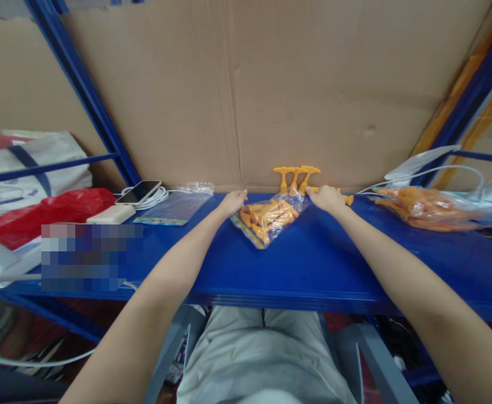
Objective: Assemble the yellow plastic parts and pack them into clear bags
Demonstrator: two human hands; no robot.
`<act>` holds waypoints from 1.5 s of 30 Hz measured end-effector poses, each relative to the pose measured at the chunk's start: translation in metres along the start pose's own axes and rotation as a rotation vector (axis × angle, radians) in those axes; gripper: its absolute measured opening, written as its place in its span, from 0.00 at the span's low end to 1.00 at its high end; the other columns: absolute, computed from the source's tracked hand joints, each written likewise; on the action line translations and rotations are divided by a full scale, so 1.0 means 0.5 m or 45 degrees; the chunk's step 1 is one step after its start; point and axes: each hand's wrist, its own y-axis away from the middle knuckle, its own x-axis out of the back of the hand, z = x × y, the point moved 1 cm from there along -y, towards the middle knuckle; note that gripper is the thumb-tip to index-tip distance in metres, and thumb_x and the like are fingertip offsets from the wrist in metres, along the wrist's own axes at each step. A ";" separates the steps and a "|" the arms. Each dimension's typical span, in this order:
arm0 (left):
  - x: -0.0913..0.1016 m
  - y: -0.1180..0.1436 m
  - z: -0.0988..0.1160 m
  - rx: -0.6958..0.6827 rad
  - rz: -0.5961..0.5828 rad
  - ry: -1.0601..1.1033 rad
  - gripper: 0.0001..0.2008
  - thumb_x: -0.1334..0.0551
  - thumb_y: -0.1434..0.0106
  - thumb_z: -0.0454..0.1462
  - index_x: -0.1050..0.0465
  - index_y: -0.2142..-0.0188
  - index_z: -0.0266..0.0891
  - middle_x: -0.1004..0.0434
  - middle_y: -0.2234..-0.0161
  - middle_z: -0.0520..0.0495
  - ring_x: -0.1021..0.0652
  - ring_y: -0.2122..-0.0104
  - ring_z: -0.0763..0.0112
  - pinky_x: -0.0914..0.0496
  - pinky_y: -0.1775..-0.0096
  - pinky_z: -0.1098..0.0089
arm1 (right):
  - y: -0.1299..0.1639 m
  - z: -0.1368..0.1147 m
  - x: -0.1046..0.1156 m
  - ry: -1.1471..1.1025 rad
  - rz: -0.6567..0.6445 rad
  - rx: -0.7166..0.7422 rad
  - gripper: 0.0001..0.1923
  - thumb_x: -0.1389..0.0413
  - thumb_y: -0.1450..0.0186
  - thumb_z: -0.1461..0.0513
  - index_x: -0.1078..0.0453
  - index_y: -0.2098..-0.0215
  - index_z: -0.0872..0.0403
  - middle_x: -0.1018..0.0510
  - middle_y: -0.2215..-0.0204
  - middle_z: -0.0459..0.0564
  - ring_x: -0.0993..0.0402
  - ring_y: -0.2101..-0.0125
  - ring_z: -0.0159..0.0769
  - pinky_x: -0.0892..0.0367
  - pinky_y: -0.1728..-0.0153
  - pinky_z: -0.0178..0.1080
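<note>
A clear plastic bag (271, 216) with a colourful printed strip lies on the blue tabletop, filled with several orange plastic pieces shaped like toy hammers. My left hand (232, 204) is closed at the bag's far left edge, with its fingertips partly hidden. At the bag's right end, my right hand (329, 201) pinches the plastic between thumb and fingers. Three orange T-shaped hammers (294, 178) stand behind the bag, leaning on the cardboard. Another orange piece (348, 199) shows partly behind my right hand.
An empty clear bag (178, 205) lies left, beside a phone (139, 193), a coiled white cable (158, 197) and a white power bank (111, 214). Right, another bag of orange pieces (428, 207) lies near a white cable. Cardboard (229, 95) walls the back; blue posts (86, 95) flank it.
</note>
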 end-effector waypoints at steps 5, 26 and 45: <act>0.002 0.006 0.006 0.197 -0.123 0.185 0.17 0.53 0.27 0.41 0.32 0.68 0.39 0.28 0.85 0.51 0.23 0.79 0.68 0.34 0.73 0.73 | 0.005 0.005 -0.012 -0.425 -0.529 -0.112 0.32 0.57 0.28 0.45 0.28 0.78 0.56 0.19 0.74 0.59 0.23 0.70 0.40 0.32 0.67 0.38; -0.029 0.005 -0.005 0.295 -0.290 0.852 0.04 0.38 0.37 0.29 0.28 0.69 0.35 0.21 0.75 0.47 0.20 0.72 0.72 0.24 0.57 0.68 | 0.035 -0.037 -0.078 -1.743 -0.831 -0.064 0.15 0.48 0.32 0.72 0.33 0.76 0.56 0.22 0.78 0.46 0.24 0.77 0.26 0.28 0.67 0.29; -0.030 -0.016 -0.027 -0.266 0.012 0.127 0.11 0.45 0.54 0.26 0.29 0.83 0.39 0.24 0.81 0.52 0.22 0.74 0.71 0.25 0.64 0.71 | 0.018 -0.025 -0.077 -1.328 -0.689 0.199 0.12 0.45 0.45 0.74 0.29 0.83 0.55 0.24 0.84 0.46 0.26 0.80 0.30 0.27 0.70 0.33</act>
